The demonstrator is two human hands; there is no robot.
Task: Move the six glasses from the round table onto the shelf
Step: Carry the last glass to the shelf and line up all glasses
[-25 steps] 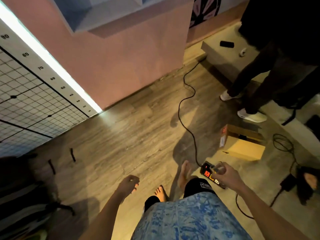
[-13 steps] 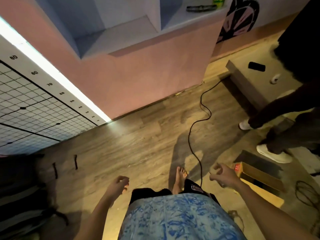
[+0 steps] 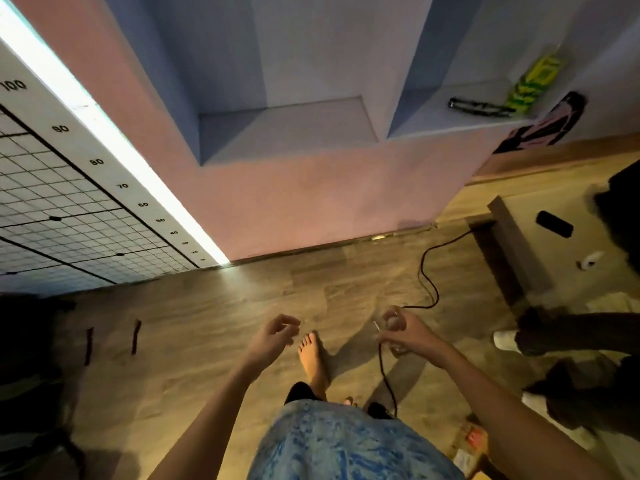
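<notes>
- Right hand [image 3: 405, 332] is wrapped around a small clear drinking glass [image 3: 389, 323], carried low over the wood-plank floor [image 3: 207, 323].
- Left hand [image 3: 273, 336] has nothing in it, fingers loosely curled.
- Black cable [image 3: 427, 282] snakes just beyond the glass.
- Pale blue recessed wall shelf [image 3: 287, 129] sits up ahead, well apart.

The shelf [image 3: 287, 129] is set in the wall ahead, above the floor [image 3: 214, 327]. A grid panel [image 3: 52, 209] stands to its left. In the right shelf compartment lie a packet [image 3: 533, 77] and a bar [image 3: 479, 108]. A cable [image 3: 427, 275] runs across the floor from the right. The left hand [image 3: 272, 337] and right hand [image 3: 405, 332] hang over the floor, with a glass [image 3: 389, 323] in the right and a foot [image 3: 313, 358] between them.
</notes>
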